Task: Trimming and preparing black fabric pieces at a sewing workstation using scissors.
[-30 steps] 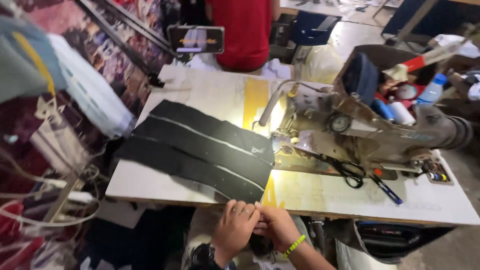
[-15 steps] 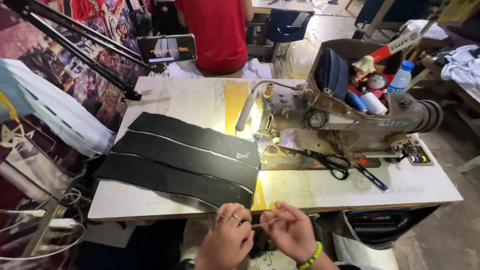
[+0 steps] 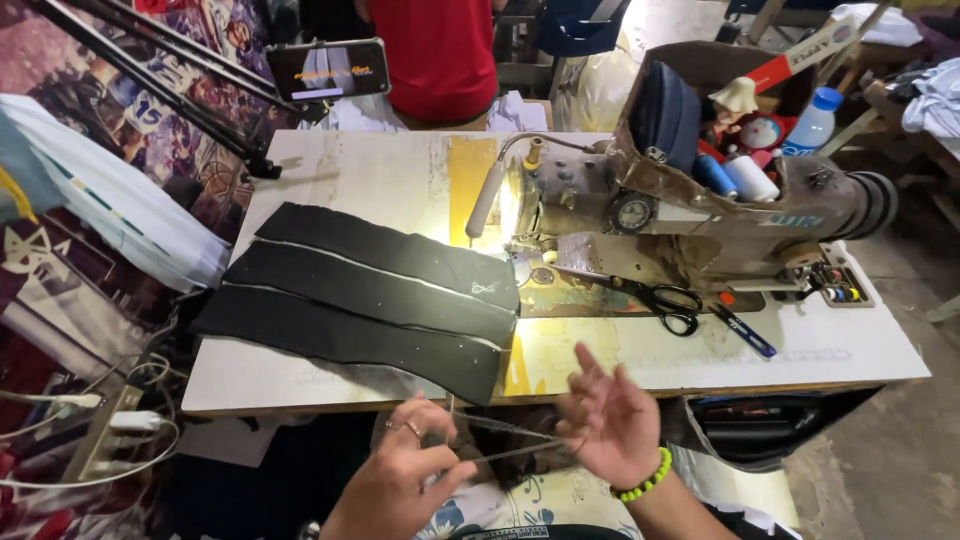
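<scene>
My left hand (image 3: 405, 468) and my right hand (image 3: 606, 418) are held apart below the table's front edge, over my lap. A thin pale thread (image 3: 505, 440) is stretched between them, pinched in the fingers of both. My right wrist wears a green bead bracelet (image 3: 644, 480). Three long black fabric strips (image 3: 370, 295) lie side by side on the white table (image 3: 800, 350), left of the worn sewing machine (image 3: 690, 215), whose lamp lights the yellow strip beneath it.
Black scissors (image 3: 665, 300) and a blue pen (image 3: 745, 332) lie in front of the machine. A box of bottles and spools (image 3: 760, 130) stands behind it. A person in a red top (image 3: 440, 55) sits beyond the table. A phone on a tripod (image 3: 325, 70) stands far left.
My hands have drawn apart, pulling the thread out between them; a second ago they were pressed together. The view has tilted down a little.
</scene>
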